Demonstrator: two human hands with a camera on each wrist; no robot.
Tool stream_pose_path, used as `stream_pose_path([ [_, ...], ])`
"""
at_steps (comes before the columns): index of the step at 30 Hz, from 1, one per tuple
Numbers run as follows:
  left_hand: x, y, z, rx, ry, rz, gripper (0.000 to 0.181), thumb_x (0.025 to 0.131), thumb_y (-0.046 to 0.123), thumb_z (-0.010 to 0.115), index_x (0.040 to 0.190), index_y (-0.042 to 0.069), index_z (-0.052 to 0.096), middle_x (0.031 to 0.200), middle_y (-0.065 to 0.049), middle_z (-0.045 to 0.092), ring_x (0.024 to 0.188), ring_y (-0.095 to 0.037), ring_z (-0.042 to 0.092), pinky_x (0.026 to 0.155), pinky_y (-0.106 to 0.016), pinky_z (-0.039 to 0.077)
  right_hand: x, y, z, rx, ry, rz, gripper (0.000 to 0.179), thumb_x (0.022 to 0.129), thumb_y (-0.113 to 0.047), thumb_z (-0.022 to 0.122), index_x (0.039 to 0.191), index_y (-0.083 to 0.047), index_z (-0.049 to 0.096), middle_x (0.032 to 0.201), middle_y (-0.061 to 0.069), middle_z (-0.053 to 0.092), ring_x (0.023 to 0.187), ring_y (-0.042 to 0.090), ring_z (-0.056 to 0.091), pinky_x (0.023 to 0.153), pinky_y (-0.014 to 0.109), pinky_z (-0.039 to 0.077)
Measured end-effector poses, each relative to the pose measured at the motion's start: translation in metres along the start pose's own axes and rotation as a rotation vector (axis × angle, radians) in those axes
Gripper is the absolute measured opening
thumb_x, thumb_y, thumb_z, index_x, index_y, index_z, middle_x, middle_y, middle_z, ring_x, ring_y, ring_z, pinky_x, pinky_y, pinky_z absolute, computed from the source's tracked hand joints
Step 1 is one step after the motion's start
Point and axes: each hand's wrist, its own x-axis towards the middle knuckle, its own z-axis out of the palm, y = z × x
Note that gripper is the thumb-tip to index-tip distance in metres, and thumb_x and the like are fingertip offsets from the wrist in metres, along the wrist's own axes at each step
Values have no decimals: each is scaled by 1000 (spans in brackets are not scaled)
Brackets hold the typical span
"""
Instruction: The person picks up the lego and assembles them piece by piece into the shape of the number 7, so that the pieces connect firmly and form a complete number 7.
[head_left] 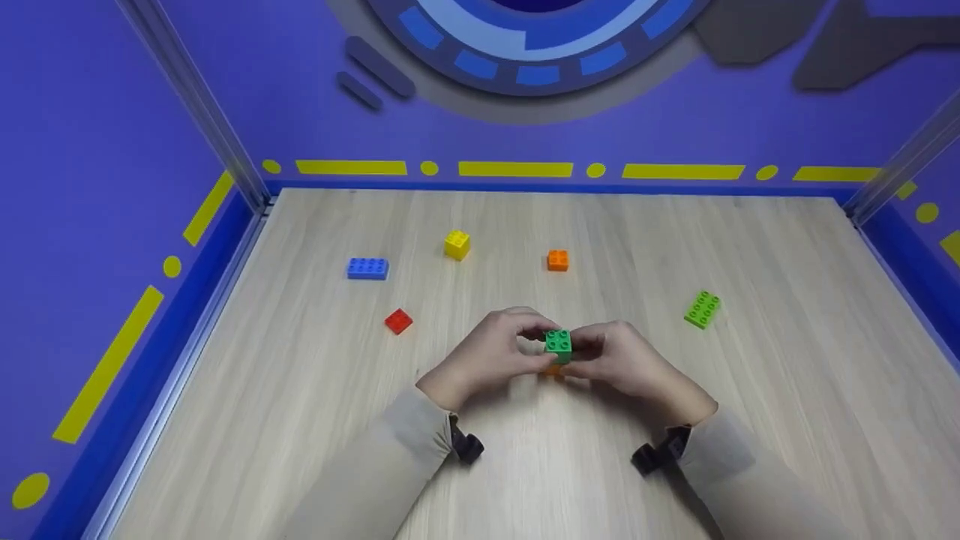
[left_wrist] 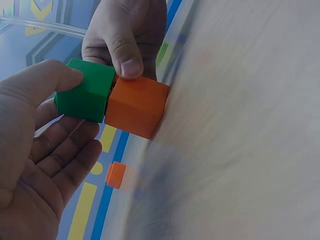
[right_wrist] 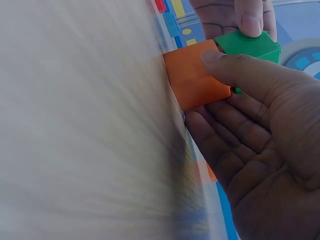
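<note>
"Green block [head_left: 558, 346], then: where is it?"

"Between the person's two hands, studs up, above an orange block [head_left: 553, 370]. From where I'm standing the orange one is mostly hidden, just a bit peeking out below."

"Which hand has which?"

"Left hand [head_left: 499, 349] has the green one, at the tips of its thumb and fingers, so the block sits just past the end of the thumb, to that hand's right. Its thumb is on the near side. The lower fingers curve loosely underneath; the left wrist's view shows that well."

"And the right hand [head_left: 630, 358]?"

"Clamped on the orange block, thumb on one face, fingers behind. That block lies at the hand's left, right at the thumb tip."

"Are the two blocks joined?"

"They're lined up end to end, with a thin dark line between them. I can't tell whether they're pressed fully home."

"What's past the hands?"

"On the wooden table [head_left: 787, 412], a red block [head_left: 398, 321] off to the left, one corner towards the person, and a lime block [head_left: 702, 309] to the right, long and slanted. Further back there's a blue block [head_left: 367, 268] on the left, lying flat with eight studs showing, and a second orange block [head_left: 557, 260] straight beyond the hands. Furthest is a yellow block [head_left: 457, 244], left of that orange one."

"Behind it all?"

"Just the blue-violet wall [head_left: 675, 127] with yellow dashes and dots along its foot."
</note>
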Motion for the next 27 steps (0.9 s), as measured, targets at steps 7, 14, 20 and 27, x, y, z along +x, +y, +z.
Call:
stream_pose_path([
  [7,-1,3,2,52,9,12,30,91,24,80,120,24,76,111,13,70,107,-11,64,100,-39,56,0,-3,2,-50,8,-28,32,85,-40,87,115,-37,77,111,-17,78,105,7,72,88,24,58],
  [14,-1,3,3,67,12,18,30,90,23,81,120,24,76,110,13,70,108,-15,66,100,-39,56,-1,-6,0,-96,-15,-69,34,83,-39,89,114,-36,76,110,-18,76,105,7,70,94,26,57],
  [20,-2,4,4,49,23,19,30,89,26,82,119,25,76,108,13,69,109,-19,68,100,-38,56,-1,-6,0,85,50,-82,34,83,-37,88,112,-22,78,111,-3,78,105,14,72,95,32,60],
  [27,-2,3,5,37,31,23,30,90,28,82,119,26,75,109,13,69,109,-17,68,101,-36,56,-1,-5,2,251,139,-88,29,82,-24,90,106,-12,79,107,8,78,101,17,73,89,26,61],
])
